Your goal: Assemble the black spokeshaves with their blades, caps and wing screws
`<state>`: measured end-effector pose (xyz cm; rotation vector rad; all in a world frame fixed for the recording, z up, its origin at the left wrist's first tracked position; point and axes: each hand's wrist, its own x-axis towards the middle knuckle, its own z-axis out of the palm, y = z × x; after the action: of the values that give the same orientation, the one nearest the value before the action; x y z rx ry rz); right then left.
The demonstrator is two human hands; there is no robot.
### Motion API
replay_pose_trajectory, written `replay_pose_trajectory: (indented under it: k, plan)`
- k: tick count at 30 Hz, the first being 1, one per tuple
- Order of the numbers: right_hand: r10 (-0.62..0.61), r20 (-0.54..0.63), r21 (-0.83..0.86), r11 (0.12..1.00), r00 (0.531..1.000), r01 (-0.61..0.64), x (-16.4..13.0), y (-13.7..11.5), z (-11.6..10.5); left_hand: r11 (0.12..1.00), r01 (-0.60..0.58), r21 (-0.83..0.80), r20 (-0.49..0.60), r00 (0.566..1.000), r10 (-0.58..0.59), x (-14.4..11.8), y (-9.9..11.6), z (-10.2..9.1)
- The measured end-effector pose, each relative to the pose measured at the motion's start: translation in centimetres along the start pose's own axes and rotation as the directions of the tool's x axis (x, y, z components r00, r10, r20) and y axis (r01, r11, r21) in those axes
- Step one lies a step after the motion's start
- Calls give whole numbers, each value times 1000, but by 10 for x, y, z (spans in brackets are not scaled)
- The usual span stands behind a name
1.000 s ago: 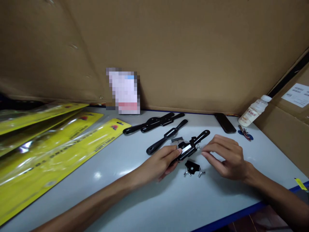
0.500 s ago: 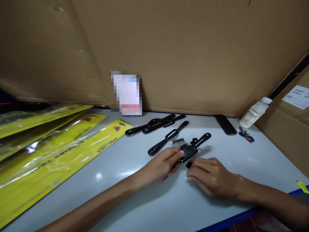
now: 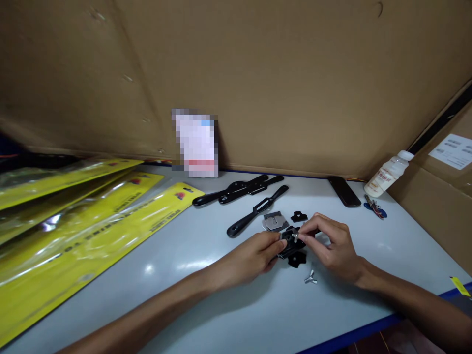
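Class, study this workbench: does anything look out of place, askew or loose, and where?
Yes. A wing nut lies loose on the table, apart from the black tool that the left hand and right hand hold. A small black plate and a metal blade lie detached behind it.

A black metal spokeshave lies low over the desk, gripped at its middle, with a silver wing nut just beside it.
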<state>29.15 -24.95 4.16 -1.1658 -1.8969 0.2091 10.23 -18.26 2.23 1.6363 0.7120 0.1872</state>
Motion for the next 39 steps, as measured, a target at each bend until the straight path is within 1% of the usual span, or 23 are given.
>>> replay_pose_trajectory:
  k: [4,7,11,12,14,17,21,23,24,28,33,35,37,39]
  plan:
    - [-38,54,12,999,998,38,-1,2,3,999,23,32,3,1000,-23,-1,2,0]
    - [-105,114,-40,993,988,110,-3,3,4,999,6,32,-11,1000,-6,-1,2,1]
    - [-212,241,-179,949,947,258,-3,4,4,998,-33,54,-11,999,33,2,-2,3]
    - [-220,273,-202,939,937,279,-3,4,4,997,-44,64,-6,999,45,3,-4,3]
    - [-203,304,-218,937,931,275,-3,4,3,994,-65,88,5,998,65,4,-5,3]
    - [-137,286,-179,965,948,193,-3,4,3,992,-82,99,20,997,80,4,-7,3]
    - [-6,232,-105,994,973,31,-4,4,5,991,-117,58,36,993,115,3,-8,2]
    - [23,215,-98,995,976,-2,-5,5,8,990,-130,55,47,991,128,3,-6,1]
    - [13,208,-106,994,978,9,-5,5,9,990,-130,58,51,991,127,2,-5,0]
    - [-87,186,-151,982,979,116,-6,8,13,994,-92,56,47,995,89,0,1,-1]
    - [-106,157,-158,979,982,131,-8,13,15,996,-78,44,22,997,77,6,-4,2]
    - [-135,139,-169,973,981,158,-8,15,15,995,-82,53,11,997,81,9,-7,3]
    - [-197,126,-200,955,972,219,-8,18,14,995,-89,50,9,996,89,11,-9,3]
    - [-291,132,-238,919,947,316,-8,21,13,994,-106,30,4,994,106,12,-9,3]
